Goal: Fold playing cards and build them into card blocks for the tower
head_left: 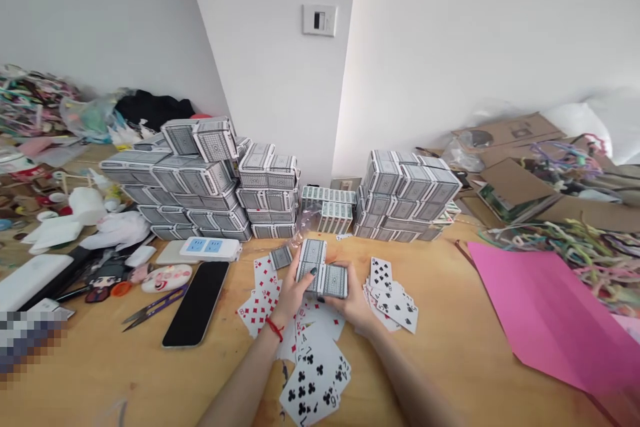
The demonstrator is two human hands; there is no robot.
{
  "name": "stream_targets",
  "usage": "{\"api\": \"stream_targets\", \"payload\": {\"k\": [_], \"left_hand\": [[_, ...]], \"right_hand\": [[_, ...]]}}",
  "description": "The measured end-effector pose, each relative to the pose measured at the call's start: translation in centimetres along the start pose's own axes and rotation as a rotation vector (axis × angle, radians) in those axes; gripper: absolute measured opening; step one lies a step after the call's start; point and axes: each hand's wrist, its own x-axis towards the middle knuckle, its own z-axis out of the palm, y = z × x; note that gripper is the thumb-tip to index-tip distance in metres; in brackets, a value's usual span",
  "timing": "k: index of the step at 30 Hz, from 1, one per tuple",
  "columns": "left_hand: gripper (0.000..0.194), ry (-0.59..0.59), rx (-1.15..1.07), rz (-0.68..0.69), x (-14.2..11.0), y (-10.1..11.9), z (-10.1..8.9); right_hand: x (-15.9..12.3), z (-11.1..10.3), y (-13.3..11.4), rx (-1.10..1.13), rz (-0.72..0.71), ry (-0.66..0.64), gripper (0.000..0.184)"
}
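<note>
Left hand part-closed on grey-backed card blocks, thumb on top; right hand curled around right edge, apparently for steadiness. Blocks held over loose cards on worktop. Stacks stood behind, presumably within reach.

Smooth paper playing cards, glossy phone screen, matt paper sheet, wooden tabletop.

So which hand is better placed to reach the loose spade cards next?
Probably the right hand: it is beside the spade cards, while the left hand is farther off, near the diamond cards. Both hold gray-backed cards, though.
</note>
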Motion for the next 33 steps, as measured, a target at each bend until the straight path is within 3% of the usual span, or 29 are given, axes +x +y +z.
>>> {"api": "stream_targets", "payload": {"k": [8, 11, 18, 27, 33], "left_hand": [[0.065, 0.110, 0.092, 0.066, 2.2, -0.9, 0.6], [0.076, 0.073, 0.169, 0.070, 3.5, -1.1, 0.3], [0.072, 0.042, 0.243, 0.075, 5.9, -1.6, 0.1], [0.064, -0.015, 0.316, 0.163, 6.4, -1.9, -0.4], [0.065, 0.000, 0.342, 0.131, 6.2, -1.7, -0.3]], "right_hand": [[4.0, -1.4, 0.3, -0.141, -0.073, -0.167, 0.060], [4.7, -1.5, 0.7, -0.207, -0.077, -0.155, 0.060], [5.6, -1.5, 1.4, -0.198, -0.080, -0.121, 0.058], [5.7, -1.4, 1.9, -0.151, -0.055, -0.084, 0.058], [5.3, -1.6, 1.9, -0.184, -0.043, -0.091, 0.061]]}}
